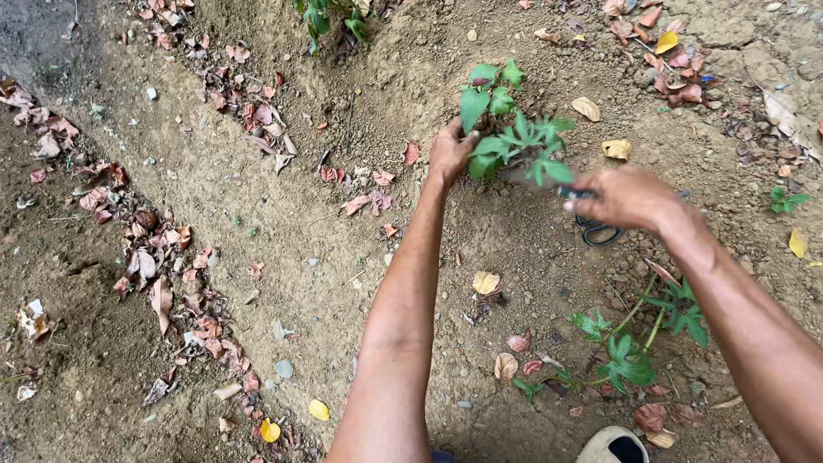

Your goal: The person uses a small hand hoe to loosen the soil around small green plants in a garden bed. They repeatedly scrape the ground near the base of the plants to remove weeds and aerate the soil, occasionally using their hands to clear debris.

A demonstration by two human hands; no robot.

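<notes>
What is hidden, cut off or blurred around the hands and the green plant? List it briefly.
- Head view: the tool in the right hand is mostly covered by the hand and blurred; only a dark handle loop shows.
- The green plant: its stem base is hidden behind its leaves.
- The left hand: its fingertips are hidden by the leaves, so the grip is unclear.
- The pale shoe is cut off by the bottom edge.

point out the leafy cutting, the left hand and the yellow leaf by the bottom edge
leafy cutting (514,141), head view, on its green leaves
left hand (449,153), head view, back of the hand
yellow leaf (319,410), head view, leaf middle
</notes>
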